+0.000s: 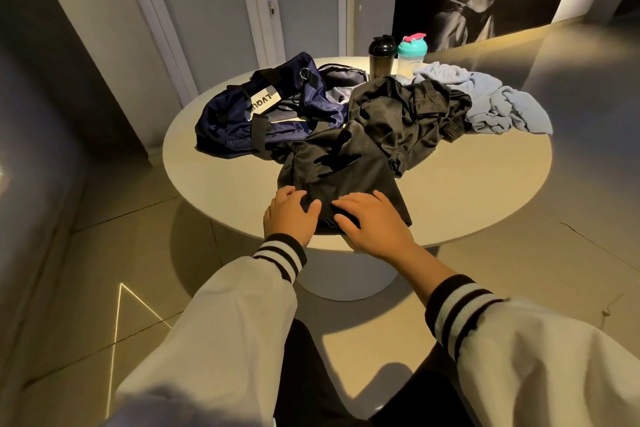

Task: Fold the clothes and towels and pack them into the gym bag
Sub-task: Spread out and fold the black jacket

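Everything sits on the table [450,191]. The bag [242,118] lies on the table's left half, toward its far side. A garment [339,180] is spread at the middle of the table's near edge, its far corner lapping onto the bag. The left hand [289,215] and right hand [370,222] rest side by side on the garment's near end, right at the table's rim. A heap [408,111] of clothes lies at the table's centre, behind the garment and touching it. The towel [495,97] lies on the table's far right part, against the heap. Two shakers [382,57] stand side by side at the table's far edge, behind the heap.
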### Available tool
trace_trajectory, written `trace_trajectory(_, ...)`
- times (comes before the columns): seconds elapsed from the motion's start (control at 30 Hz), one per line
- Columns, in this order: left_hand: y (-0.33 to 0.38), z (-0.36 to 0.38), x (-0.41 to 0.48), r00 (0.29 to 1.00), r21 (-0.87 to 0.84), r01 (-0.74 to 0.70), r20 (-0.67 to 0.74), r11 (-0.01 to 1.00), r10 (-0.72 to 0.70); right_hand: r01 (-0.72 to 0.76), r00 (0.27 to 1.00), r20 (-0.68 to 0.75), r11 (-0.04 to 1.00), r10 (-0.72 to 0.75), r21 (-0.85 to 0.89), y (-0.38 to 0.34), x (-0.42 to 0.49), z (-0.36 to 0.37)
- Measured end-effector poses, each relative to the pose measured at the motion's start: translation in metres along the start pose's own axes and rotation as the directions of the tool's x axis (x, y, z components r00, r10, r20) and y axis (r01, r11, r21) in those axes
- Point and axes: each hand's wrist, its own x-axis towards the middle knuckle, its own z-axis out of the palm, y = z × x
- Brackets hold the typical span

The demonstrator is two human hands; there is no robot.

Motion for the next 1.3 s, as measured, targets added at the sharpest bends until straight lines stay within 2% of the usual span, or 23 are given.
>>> trace_trajectory(0.23,-0.004,0.003,-0.008,0.995,-0.200,-0.028,-0.096,0.979,0.009,-0.007,1.000,-0.019,1.000,0.007,-0.011,-0.002,-0.005,-0.001)
trace_trajectory(0.37,0.000,-0.001,-0.015,0.982,-0.370,0.014,-0.169,0.929,-0.082,-0.054,0.998,-0.024,0.998,0.053,-0.036,-0.005,-0.006,-0.001)
trace_trajectory(0.57,-0.001,-0.009,-0.020,0.975,-0.468,0.102,-0.128,0.878,-0.182,-0.110,0.993,-0.049,0.991,0.107,-0.070,-0.008,-0.010,-0.005)
trace_trajectory(0.73,-0.009,-0.016,-0.020,0.993,-0.398,0.033,-0.089,0.917,-0.074,-0.026,1.000,0.013,0.999,0.026,-0.019,-0.004,-0.009,-0.005)
trace_trajectory(0.83,-0.013,-0.018,-0.019,0.995,-0.329,-0.075,-0.088,0.941,0.049,0.070,0.996,-0.056,0.995,-0.066,0.070,-0.005,-0.012,-0.008)
trace_trajectory(0.9,-0.014,-0.016,-0.018,0.992,-0.276,-0.103,-0.096,0.956,0.079,0.118,0.990,-0.087,0.984,-0.107,0.135,-0.006,-0.014,-0.010)
trace_trajectory(1.07,-0.010,-0.017,-0.021,0.996,-0.242,-0.064,-0.073,0.968,0.048,0.126,0.992,-0.001,0.977,-0.127,0.174,-0.010,-0.017,-0.012)
trace_trajectory(1.17,-0.010,-0.021,-0.024,0.999,-0.198,-0.033,0.019,0.980,0.038,0.135,0.989,0.017,0.937,-0.148,0.323,-0.007,-0.015,-0.018)
trace_trajectory(1.23,-0.012,-0.021,-0.027,0.995,-0.157,-0.044,0.077,0.987,0.057,0.057,0.993,0.070,0.892,-0.099,0.447,-0.003,-0.013,-0.023)
trace_trajectory(1.3,-0.011,-0.019,-0.028,0.990,-0.148,-0.052,0.122,0.988,0.070,-0.036,0.994,0.111,0.868,-0.023,0.496,0.000,-0.014,-0.028)
